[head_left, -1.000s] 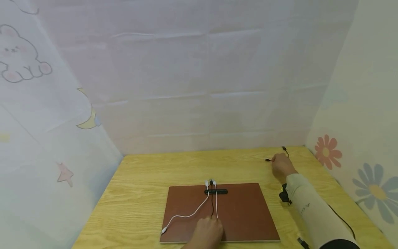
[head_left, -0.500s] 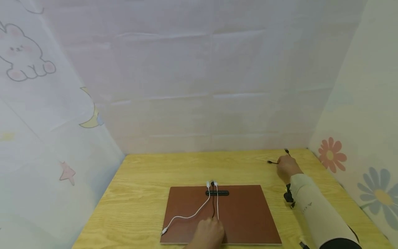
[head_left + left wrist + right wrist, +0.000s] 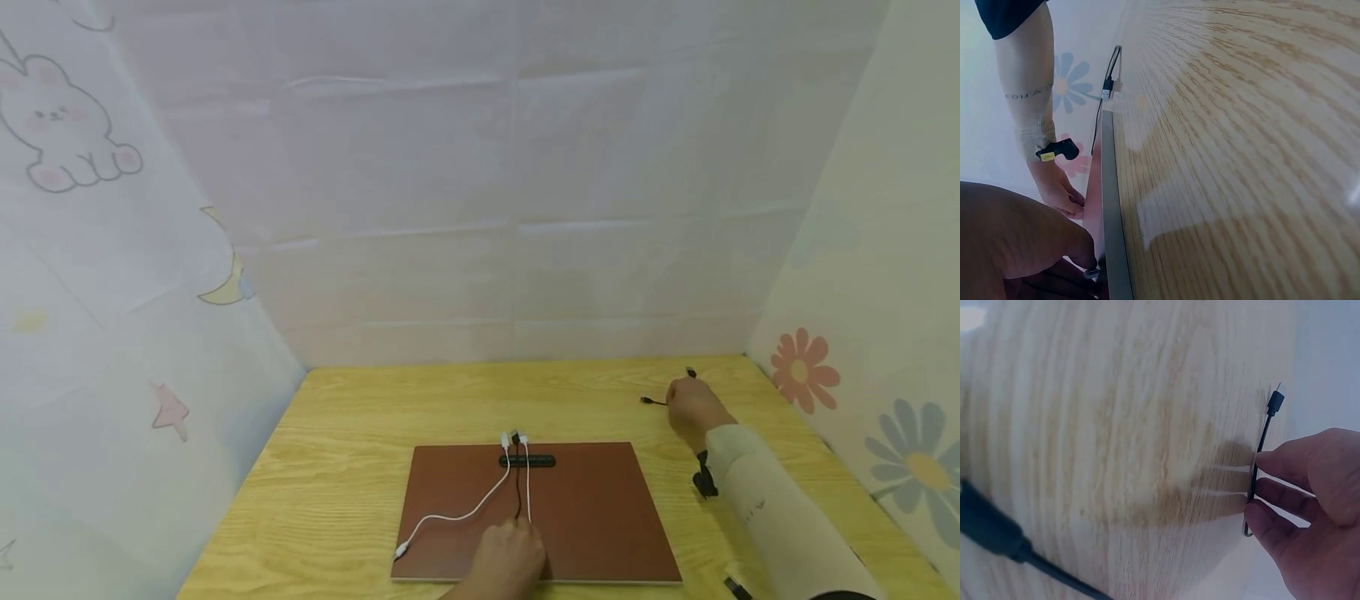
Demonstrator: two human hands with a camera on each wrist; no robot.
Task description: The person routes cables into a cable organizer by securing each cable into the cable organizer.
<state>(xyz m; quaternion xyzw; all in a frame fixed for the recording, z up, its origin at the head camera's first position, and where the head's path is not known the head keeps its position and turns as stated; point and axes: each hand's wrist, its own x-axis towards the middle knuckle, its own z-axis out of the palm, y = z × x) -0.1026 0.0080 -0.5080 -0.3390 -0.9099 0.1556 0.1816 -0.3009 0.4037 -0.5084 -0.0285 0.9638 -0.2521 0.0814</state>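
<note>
In the head view, my left hand (image 3: 507, 557) rests on the front part of a brown board (image 3: 600, 517). A black cable (image 3: 517, 487) and a white cable (image 3: 528, 483) run under its curled fingers. A silver connector (image 3: 1091, 273) shows beneath the thumb in the left wrist view. My right hand (image 3: 696, 408) is at the back right of the table, pinching a short black USB cable (image 3: 1252, 481) between thumb and fingers. One plug (image 3: 1275, 402) of that cable sticks out past the thumb.
A black cable holder (image 3: 542, 461) at the board's back edge carries the cable heads. Another white cable (image 3: 450, 517) curves to the board's left side. A black USB plug (image 3: 737, 588) lies near the right forearm. Walls border the wooden table (image 3: 337, 467).
My right hand has come slightly toward the front with the short black cable, whose plugs now lie a little farther from the back edge. The left hand stays on the board. The head view has shifted slightly.
</note>
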